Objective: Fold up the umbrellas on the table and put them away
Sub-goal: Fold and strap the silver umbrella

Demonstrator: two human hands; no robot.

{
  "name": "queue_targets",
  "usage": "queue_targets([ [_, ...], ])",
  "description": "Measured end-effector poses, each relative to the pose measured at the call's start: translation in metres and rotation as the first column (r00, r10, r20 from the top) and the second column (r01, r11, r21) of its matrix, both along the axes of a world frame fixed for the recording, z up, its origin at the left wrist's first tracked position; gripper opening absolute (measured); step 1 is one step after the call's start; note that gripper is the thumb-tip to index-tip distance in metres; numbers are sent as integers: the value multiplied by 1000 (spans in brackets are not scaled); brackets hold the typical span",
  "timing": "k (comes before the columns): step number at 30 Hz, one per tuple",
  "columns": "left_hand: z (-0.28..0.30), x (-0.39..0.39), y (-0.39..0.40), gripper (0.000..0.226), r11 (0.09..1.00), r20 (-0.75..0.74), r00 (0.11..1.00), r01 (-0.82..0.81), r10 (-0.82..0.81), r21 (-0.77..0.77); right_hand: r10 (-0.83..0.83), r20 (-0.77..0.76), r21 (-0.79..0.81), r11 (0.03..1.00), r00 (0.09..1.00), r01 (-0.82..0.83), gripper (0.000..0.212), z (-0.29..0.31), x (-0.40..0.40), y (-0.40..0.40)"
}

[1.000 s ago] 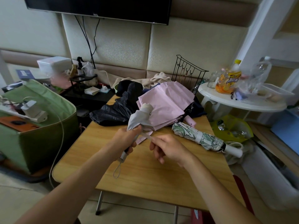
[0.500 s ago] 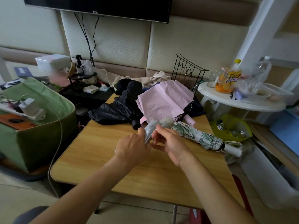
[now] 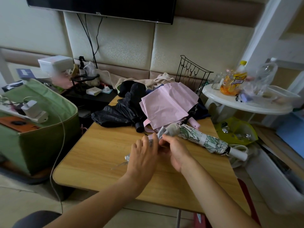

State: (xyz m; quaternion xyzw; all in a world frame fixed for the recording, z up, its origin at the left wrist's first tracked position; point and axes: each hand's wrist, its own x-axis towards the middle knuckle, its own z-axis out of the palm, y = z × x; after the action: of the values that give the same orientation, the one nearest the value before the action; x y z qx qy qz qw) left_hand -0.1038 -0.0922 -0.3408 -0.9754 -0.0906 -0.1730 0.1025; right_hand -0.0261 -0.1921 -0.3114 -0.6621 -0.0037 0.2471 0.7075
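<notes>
Both hands work a small grey umbrella (image 3: pixel 166 131) over the wooden table (image 3: pixel 102 155): left hand (image 3: pixel 144 155) curled around its body, right hand (image 3: pixel 174 150) pinching the fabric. Just beyond the fingertips lie a leaf-print umbrella (image 3: pixel 204 139), pink umbrella (image 3: pixel 167 104) and black umbrella (image 3: pixel 118 112). Farther right, a yellow-labelled bottle (image 3: pixel 236 81), writing unreadable; the television (image 3: pixel 105 7) reads "TCL".

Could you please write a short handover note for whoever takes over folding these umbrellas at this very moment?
Left hand and right hand both grip the small grey folding umbrella above the wooden table, wrapping it shut.
Done: the leaf-print white umbrella lies rolled and strapped at the right.
Left: finish the grey one, then fold the loose pink umbrella and crumpled black umbrella; put all away.
</notes>
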Motion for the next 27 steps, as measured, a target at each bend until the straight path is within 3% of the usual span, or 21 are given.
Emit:
queue_targets([
  [5, -17, 0, -8, 68, 995, 39, 999, 8, -4, -104, -68, 215, -206, 972, 974, 114, 42, -5, -7, 5],
  [10, -16, -1, -16, 56, 998, 103, 995, 21, -14, -64, -16, 273, -268, 959, 962, 93, 51, -11, -11, 12],
  [12, -21, -2, -18, 57, 995, 116, 992, 55, -45, -87, -64, 288, -307, 939, 955, 156, 41, -17, -8, 11],
  [15, -27, -4, -20, 72, 965, 124, 984, 151, -127, -213, -116, 299, -299, 931, 947, 208, 22, -18, -2, 6],
  [17, -21, -9, -23, 71, 884, 185, 961, 263, -205, -388, -129, 319, -277, 935, 939, 222, 20, -16, 5, 0],
  [19, -8, -13, -23, 50, 719, 267, 947, 311, -178, -621, -118, 335, -227, 953, 935, 202, 19, -15, 13, -6],
  [22, 4, -3, -12, 19, 246, 278, 957, 253, 76, -936, -84, 366, -165, 974, 927, 153, 20, -13, 14, -6],
  [24, 11, 5, 2, 35, 39, 124, 981, 119, 152, -992, -57, 369, -111, 988, 928, 104, 23, -15, 12, -1],
  [26, 18, 7, 10, 54, -140, -15, 998, -7, 60, -990, -26, 374, -73, 996, 927, 57, 24, -14, 5, 4],
  [27, 23, 7, 11, 57, -283, -39, 999, -43, -19, -958, -7, 390, -84, 996, 921, 43, 27, -15, 2, 6],
])
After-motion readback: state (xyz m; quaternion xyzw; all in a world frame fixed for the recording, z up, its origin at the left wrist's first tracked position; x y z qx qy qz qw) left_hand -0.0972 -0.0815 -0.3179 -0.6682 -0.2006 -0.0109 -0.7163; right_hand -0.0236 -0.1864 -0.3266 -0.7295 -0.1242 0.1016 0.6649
